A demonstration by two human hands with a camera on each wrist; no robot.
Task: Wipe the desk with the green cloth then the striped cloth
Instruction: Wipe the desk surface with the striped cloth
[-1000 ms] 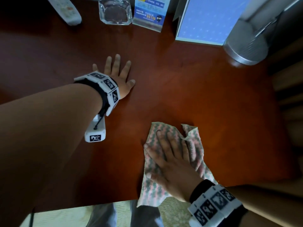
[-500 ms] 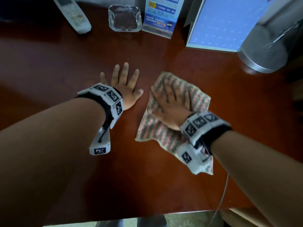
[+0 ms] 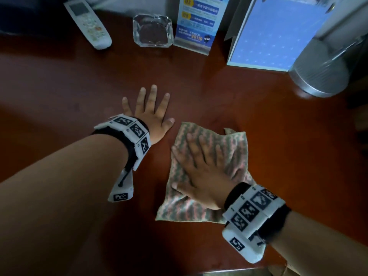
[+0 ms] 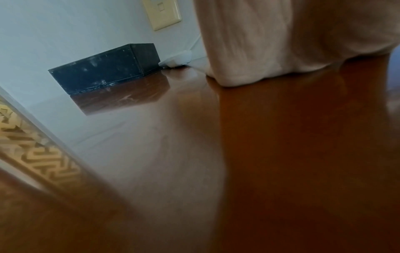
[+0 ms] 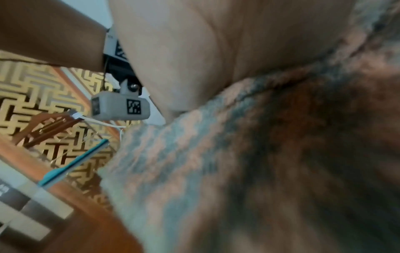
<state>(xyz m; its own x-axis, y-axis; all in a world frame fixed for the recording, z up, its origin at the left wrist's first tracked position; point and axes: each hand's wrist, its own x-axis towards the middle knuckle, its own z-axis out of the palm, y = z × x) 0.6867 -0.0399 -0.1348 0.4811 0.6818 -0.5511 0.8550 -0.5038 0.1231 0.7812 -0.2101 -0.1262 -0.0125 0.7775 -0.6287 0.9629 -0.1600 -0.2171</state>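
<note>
Head view: ashtray (image 3: 152, 30), remote (image 3: 87, 22) (far edge)

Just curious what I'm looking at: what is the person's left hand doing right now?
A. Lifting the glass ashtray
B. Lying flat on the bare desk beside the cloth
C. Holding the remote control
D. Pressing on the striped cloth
B: the left hand lies flat on the desk, fingers spread, while the right hand presses the striped cloth.

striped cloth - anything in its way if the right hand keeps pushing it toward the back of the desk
Nothing close. The right hand presses flat on the striped cloth, with bare desk just ahead. Further back stand the blue sign and blue board; the left hand lies flat beside the cloth.
</note>
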